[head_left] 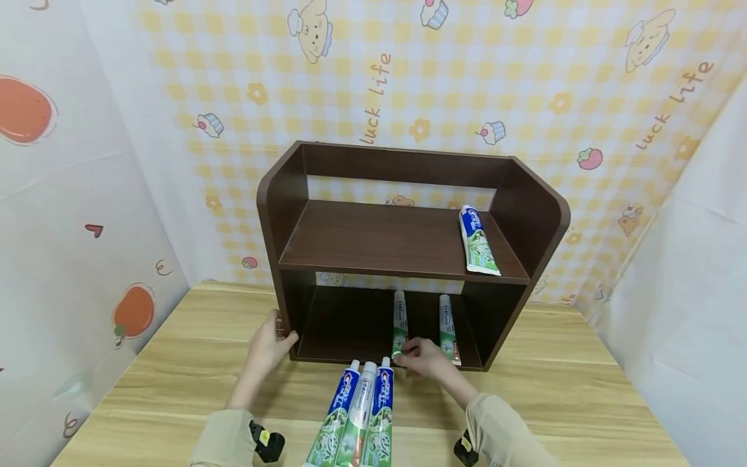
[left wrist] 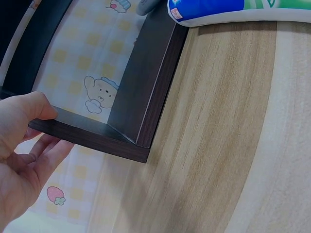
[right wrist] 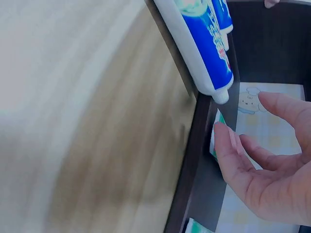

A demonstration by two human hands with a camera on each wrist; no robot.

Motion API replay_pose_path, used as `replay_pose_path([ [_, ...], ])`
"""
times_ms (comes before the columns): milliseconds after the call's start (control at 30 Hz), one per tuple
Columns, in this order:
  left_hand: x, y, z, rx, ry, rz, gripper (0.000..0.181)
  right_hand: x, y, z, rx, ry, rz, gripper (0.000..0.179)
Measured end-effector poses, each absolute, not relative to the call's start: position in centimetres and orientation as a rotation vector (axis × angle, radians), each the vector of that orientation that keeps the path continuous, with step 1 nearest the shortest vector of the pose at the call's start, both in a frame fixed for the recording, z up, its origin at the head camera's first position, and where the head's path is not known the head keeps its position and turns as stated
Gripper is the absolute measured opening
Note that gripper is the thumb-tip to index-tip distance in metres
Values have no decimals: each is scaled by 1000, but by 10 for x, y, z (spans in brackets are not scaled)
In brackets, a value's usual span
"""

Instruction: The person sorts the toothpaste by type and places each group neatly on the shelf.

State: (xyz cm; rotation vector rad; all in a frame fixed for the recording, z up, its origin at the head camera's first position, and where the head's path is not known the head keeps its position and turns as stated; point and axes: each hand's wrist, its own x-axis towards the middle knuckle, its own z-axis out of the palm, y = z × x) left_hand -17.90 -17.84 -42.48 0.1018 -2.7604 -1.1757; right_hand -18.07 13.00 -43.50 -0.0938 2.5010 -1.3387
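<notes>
Yellow-checked backdrop [head_left: 204, 71] stood behind dark shelf [head_left: 373, 227]; left hand [head_left: 270, 344] gripped its side panel [head_left: 286, 201]; right hand [head_left: 425, 359], half-spread, held nothing at near end of lower-left toothpaste tube [head_left: 399, 321]

I read "luck life" twice on the patterned wall [head_left: 455, 78], "Crest" on blue-green tubes [head_left: 334, 418]: two toward the front edge of the tabletop [head_left: 560, 402], one on the upper shelf [head_left: 385, 233].
</notes>
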Motion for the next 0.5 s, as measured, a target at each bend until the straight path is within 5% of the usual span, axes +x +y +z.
replay_pose_path([
  [500,-180,-178,-425,95,-2756,-1181,41,-154,127,-455,-191,2328,-1428,48],
])
